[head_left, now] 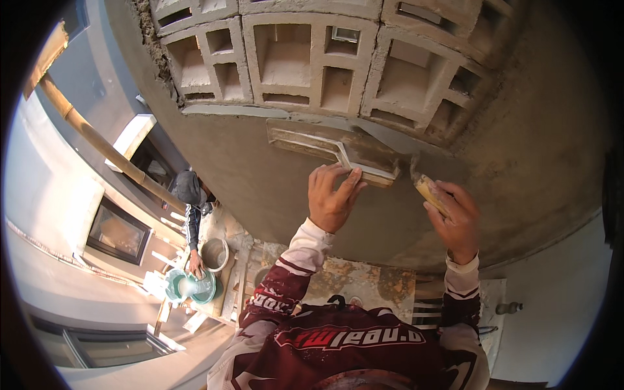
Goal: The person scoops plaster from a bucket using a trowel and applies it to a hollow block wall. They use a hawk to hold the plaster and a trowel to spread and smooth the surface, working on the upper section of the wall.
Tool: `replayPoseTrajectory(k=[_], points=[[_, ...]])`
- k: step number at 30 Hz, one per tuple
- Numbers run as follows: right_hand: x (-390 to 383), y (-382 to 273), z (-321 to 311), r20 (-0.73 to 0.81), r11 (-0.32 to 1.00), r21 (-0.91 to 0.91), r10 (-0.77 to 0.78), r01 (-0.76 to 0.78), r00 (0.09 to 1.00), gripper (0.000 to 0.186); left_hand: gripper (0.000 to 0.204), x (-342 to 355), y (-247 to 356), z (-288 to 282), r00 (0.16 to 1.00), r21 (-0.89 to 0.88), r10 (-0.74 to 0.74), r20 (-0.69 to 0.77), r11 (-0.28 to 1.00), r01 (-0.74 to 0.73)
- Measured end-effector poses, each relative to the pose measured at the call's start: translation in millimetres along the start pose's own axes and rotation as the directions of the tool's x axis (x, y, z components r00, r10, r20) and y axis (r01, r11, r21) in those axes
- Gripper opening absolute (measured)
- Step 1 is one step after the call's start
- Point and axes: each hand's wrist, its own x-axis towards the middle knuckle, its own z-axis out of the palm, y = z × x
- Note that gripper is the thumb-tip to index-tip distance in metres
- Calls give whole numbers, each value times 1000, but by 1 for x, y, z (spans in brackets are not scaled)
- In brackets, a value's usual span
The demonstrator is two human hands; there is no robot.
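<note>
My left hand (333, 198) grips a flat plastering float (299, 140) with a pale rail along its back, held against the grey plastered wall (260, 188) just below a pale edge. My right hand (455, 221) is closed on the yellowish handle of a trowel (428, 190); its blade (380, 146) reaches up and left behind or onto the float, and I cannot tell whether they touch. Above both tools is a band of pale ventilation blocks (309, 68) with square and slotted openings.
At left, a co-worker (188, 192) in a grey cap reaches into a teal bucket (208, 292), beside a grey bucket (212, 257) on wooden planks. A bamboo pole (104, 136) crosses before a neighbouring wall with windows. A stained board (390, 286) lies below me.
</note>
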Motion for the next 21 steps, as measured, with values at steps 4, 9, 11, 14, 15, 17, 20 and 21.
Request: replayPoseTrajectory(k=[4,9,11,14,15,17,20,21], points=[[12,-3,13,-2,998,-3,-56,56,998,39,47,1,2,-1,1000,1,-7,6,1000,7],[13,4,19,39,997,34,-73,72,997,41,47,0,4,-1,1000,1,-8,12,1000,8],[9,8,17,89,994,48,-98,94,991,41,47,-1,3,0,1000,0,-3,10,1000,3],[-3,6,7,112,990,136,-60,44,992,41,47,-4,2,1,1000,1,-7,14,1000,7],[-1,4,6,82,988,153,-38,25,996,41,48,-3,2,1,1000,5,-7,11,1000,7],[3,0,5,22,982,189,8,-12,1000,40,48,-1,2,1,1000,12,-8,6,1000,7],[13,1,11,16,996,92,2,-4,1000,40,48,0,1,0,1000,-7,-9,13,1000,9],[17,2,13,23,997,81,-20,18,1000,40,48,1,1,-1,1000,-4,-8,13,1000,8]])
